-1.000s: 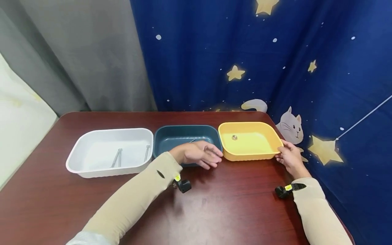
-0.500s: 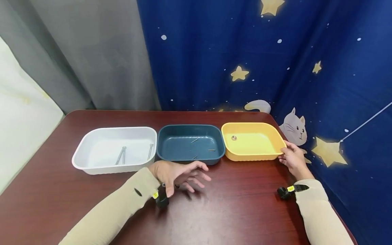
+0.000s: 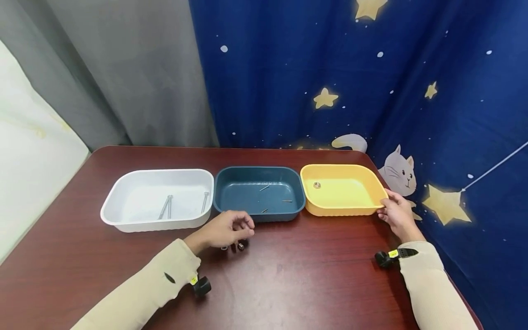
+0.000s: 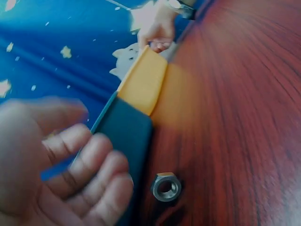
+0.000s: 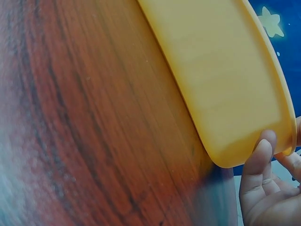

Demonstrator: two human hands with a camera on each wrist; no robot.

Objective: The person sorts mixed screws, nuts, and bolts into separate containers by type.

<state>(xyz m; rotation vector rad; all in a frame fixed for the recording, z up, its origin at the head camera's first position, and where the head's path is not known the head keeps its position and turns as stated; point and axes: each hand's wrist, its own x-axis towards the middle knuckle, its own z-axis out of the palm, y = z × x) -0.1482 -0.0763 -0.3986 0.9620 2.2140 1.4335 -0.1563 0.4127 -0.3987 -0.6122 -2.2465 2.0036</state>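
Note:
My left hand (image 3: 224, 228) hovers over the table in front of the dark teal bin (image 3: 260, 217), fingers loosely bent and holding nothing. Under it lie a hex nut (image 3: 241, 246) and a second small metal piece (image 3: 224, 248), partly hidden by the hand. In the left wrist view the hex nut (image 4: 166, 187) rests on the wood beside the teal bin, apart from the fingers (image 4: 96, 155). With thumb and fingers, my right hand (image 3: 399, 216) grips the right front corner of the yellow bin (image 3: 342, 211). One nut (image 3: 316, 185) sits inside that bin.
A white bin (image 3: 152, 226) at the left contains long bolts (image 3: 166, 207). Thin short metal pins or screws (image 3: 264, 188) lie in the teal bin. The three bins stand in a row on the dark red table (image 3: 297, 275), with curtains (image 3: 272, 78) behind.
My left hand has moved from beside the yellow bin leftward and toward me, down over the loose metal pieces. The right hand keeps its grip on the yellow bin. The view shifts slightly.

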